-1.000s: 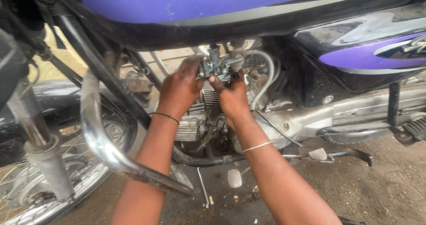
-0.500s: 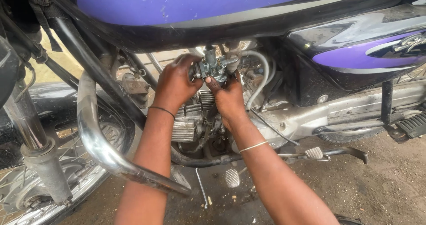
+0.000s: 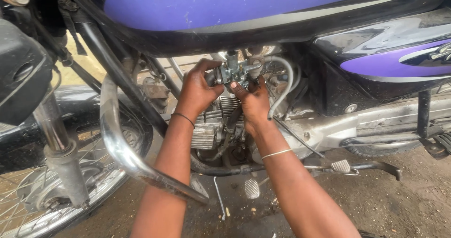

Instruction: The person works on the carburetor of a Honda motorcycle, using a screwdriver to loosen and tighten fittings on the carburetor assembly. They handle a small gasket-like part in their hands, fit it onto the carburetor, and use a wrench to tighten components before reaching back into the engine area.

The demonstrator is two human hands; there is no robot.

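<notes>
A small grey metal carburetor (image 3: 233,72) sits under the purple fuel tank (image 3: 244,8) of a motorcycle, above the finned engine (image 3: 211,123). My left hand (image 3: 197,90) grips its left side, thumb and fingers wrapped round it. From below and the right, my right hand (image 3: 253,99) holds the same part, fingertips pressed on its body. A thin dark band circles my left wrist and a light bangle my right wrist.
A chrome crash guard (image 3: 123,146) curves in front of my left forearm. The front fork and spoked wheel (image 3: 42,191) stand at the left. A grey hose (image 3: 285,85) loops right of the carburetor. A foot peg and lever (image 3: 345,166) jut out over the dirt ground.
The view has shifted slightly and drawn a little closer. Both hands stay on the carburetor, with small finger shifts around it.
</notes>
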